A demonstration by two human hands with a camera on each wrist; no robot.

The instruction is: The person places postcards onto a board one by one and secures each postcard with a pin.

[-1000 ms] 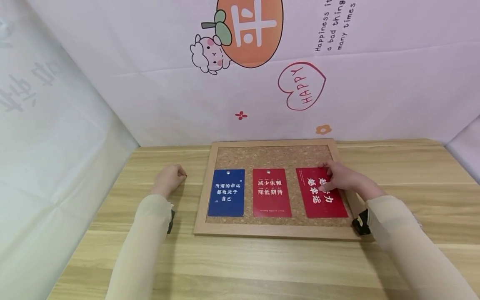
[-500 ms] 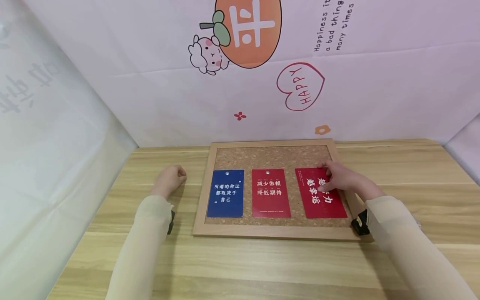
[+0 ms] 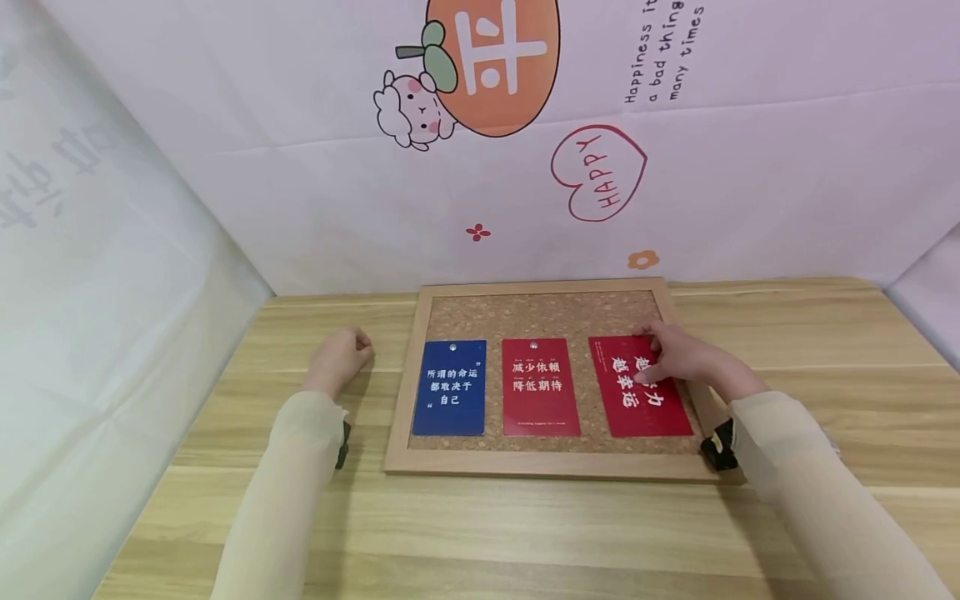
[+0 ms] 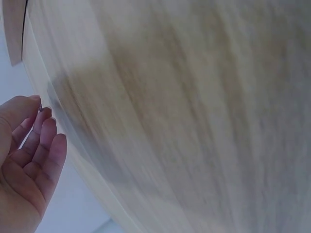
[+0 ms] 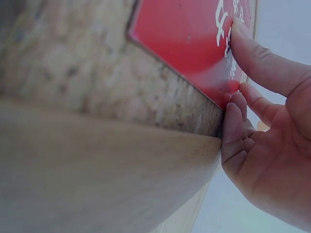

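Observation:
My left hand (image 3: 339, 360) is held over the table left of the corkboard, thumb and forefinger pinching a small pin (image 4: 40, 108) that is mostly hidden between the fingertips. At the board's right side, my right hand (image 3: 684, 354) holds a red card (image 3: 651, 412) with white lettering. Its thumb lies on the card's face and its other fingers are at the upper and right edges. The card lies on the cork, its lettering turned sideways. A blue card (image 3: 450, 417) and another red card (image 3: 541, 408) hang left of it, each with a silver tack near its top edge.
The cards lie within the wooden frame (image 3: 555, 463) of the corkboard (image 3: 543, 312), which rests on a wood-grain table (image 3: 480, 533). White printed cloth (image 3: 337, 208) stands close behind the board, and plain white cloth (image 3: 150, 333) on the left.
The whole head view has drifted slightly left. The left hand has turned a little, so its fingertips look more closed in. The right hand stays on the red card.

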